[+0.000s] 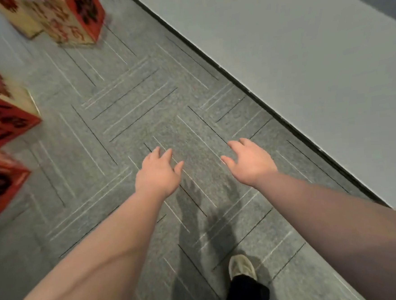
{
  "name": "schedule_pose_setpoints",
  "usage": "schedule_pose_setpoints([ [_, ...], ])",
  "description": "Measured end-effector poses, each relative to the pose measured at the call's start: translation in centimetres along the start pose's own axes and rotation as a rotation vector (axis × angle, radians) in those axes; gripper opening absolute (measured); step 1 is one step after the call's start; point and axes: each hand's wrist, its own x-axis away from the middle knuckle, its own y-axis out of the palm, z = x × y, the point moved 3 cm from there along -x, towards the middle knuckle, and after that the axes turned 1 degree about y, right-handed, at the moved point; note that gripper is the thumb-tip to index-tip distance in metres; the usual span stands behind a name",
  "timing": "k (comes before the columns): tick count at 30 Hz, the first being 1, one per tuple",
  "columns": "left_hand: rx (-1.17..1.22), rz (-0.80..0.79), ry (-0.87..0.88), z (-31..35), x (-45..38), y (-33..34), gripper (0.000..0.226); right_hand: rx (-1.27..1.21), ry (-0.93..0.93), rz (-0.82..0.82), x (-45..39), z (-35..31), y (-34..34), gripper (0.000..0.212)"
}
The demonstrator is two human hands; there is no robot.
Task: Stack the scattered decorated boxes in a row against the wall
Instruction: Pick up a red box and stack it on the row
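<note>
Two bare arms show, with no sleeves on them as far up as can be seen. There is no watch, ring or band on either one. The left hand [157, 173] and the right hand [251, 161] are bare too, with no gloves. The fingers look short and a bit round. Low down, one foot shows in a shoe [241, 266]. The shoe is a pale, creamy colour with a round toe, and it looks soft and a little worn. Above the shoe is a loose black trouser leg [248, 292] that covers its back part.
</note>
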Motion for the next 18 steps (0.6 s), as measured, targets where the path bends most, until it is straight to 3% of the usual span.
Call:
schedule_pose_setpoints([
  [18, 0.133, 0.049, -0.123, -18.9, -26.1, -21.2, 0.060, 0.140, -0.116, 0.016, -27.8, -29.5, -8.4, 0.054],
])
